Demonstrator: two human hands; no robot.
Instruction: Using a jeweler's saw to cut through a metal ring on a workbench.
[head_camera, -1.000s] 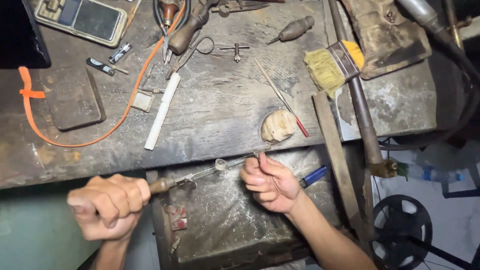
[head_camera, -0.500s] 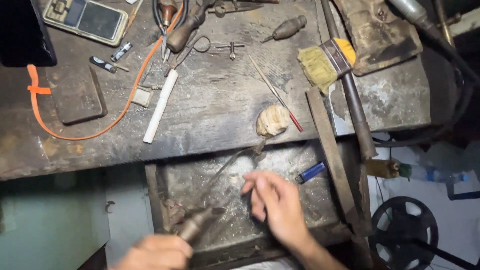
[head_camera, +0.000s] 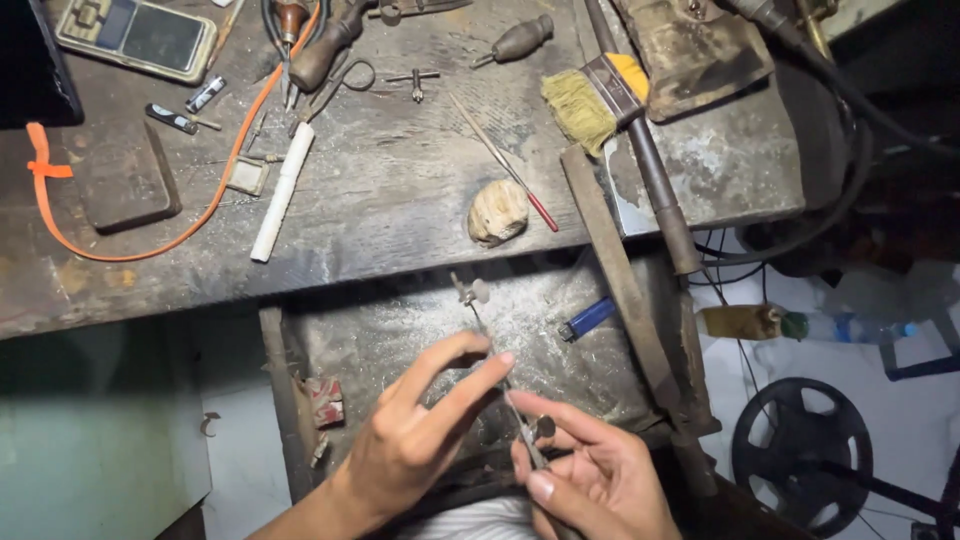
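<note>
Head view: both hands work a thin rod over the tray. Left hand fingers pinch its middle, right hand fingers clamp its near end. Looks like mid-fitting; next move likely needs a steady twist.

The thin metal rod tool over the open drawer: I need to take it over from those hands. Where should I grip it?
Grip the thin metal rod on its bare upper shaft, just below the small fitting at its tip. Come from the bench side: the left hand and right hand already cover its lower half.
</note>
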